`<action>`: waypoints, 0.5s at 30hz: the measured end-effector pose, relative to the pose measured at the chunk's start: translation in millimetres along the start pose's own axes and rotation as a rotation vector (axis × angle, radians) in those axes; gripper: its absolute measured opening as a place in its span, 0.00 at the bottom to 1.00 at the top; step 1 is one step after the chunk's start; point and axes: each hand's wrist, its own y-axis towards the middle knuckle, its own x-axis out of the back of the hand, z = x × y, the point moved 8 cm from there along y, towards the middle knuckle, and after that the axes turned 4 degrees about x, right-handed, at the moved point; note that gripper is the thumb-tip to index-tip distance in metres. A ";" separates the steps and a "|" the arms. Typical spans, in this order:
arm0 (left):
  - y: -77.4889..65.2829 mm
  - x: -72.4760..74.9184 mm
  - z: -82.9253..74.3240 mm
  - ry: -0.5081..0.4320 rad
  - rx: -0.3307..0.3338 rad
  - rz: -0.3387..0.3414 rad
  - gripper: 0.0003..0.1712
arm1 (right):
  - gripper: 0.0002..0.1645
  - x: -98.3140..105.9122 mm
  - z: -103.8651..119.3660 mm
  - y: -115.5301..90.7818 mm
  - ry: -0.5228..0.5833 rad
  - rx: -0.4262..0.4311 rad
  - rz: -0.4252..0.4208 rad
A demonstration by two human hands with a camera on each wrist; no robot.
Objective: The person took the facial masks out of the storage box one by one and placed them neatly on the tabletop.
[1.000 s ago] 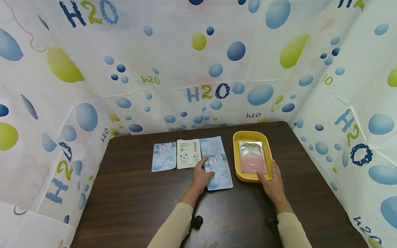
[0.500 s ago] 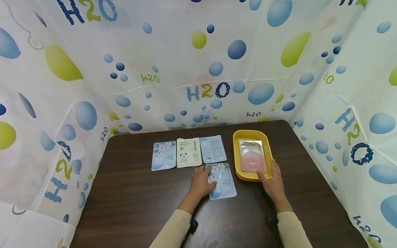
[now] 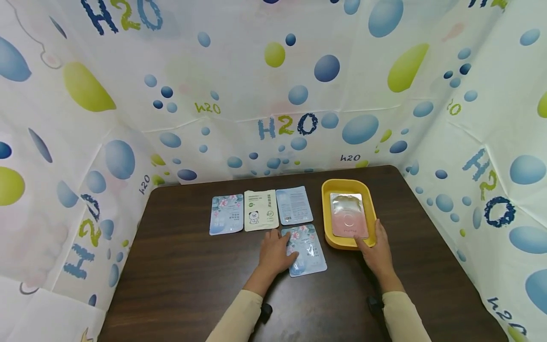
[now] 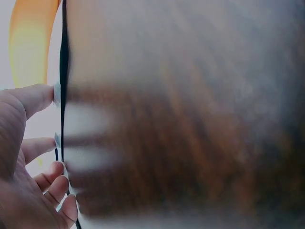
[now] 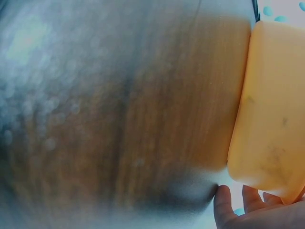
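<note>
A blue floral sheet mask packet (image 3: 306, 251) lies flat on the table, at the front of a group of packets. My left hand (image 3: 273, 251) rests at its left edge, thumb and index fingertips touching it. In the left wrist view the fingertips (image 4: 47, 181) meet the dark tabletop. My right hand (image 3: 379, 254) grips the yellow tray (image 3: 326, 228) at its near right corner, thumb over the rim and fingers along the outer side. Inside the tray lies a silver and pink packet (image 3: 349, 221). The right wrist view shows fingers (image 5: 223, 202) below the tray's outer wall (image 5: 271, 105).
Behind the left hand, three packets lie in a row: a blue floral one (image 3: 226, 216), a cream one with a bear (image 3: 261, 213) and a blue one with printed text (image 3: 294, 206). A patterned curtain (image 3: 239, 85) surrounds the dark wooden table (image 3: 179, 275) at back and sides.
My left hand has slid the floral packet toward me and slightly right, uncovering the text-printed packet behind it. Over the last half second it barely moves. The right hand keeps its grip on the tray.
</note>
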 end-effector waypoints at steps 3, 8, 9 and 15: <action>0.6 -0.1 -0.4 -0.011 -0.001 0.001 0.41 | 0.63 1.2 0.7 -0.1 0.000 0.007 -0.007; 0.6 1.1 0.1 -0.040 0.009 0.007 0.41 | 0.63 1.4 1.8 -0.3 0.002 -0.001 -0.002; 0.4 1.6 0.6 -0.054 0.011 0.005 0.41 | 0.63 1.3 2.0 -0.4 0.003 -0.003 -0.001; -0.7 7.4 2.0 -0.133 0.003 -0.049 0.38 | 0.63 0.1 2.5 -1.4 0.014 0.001 -0.002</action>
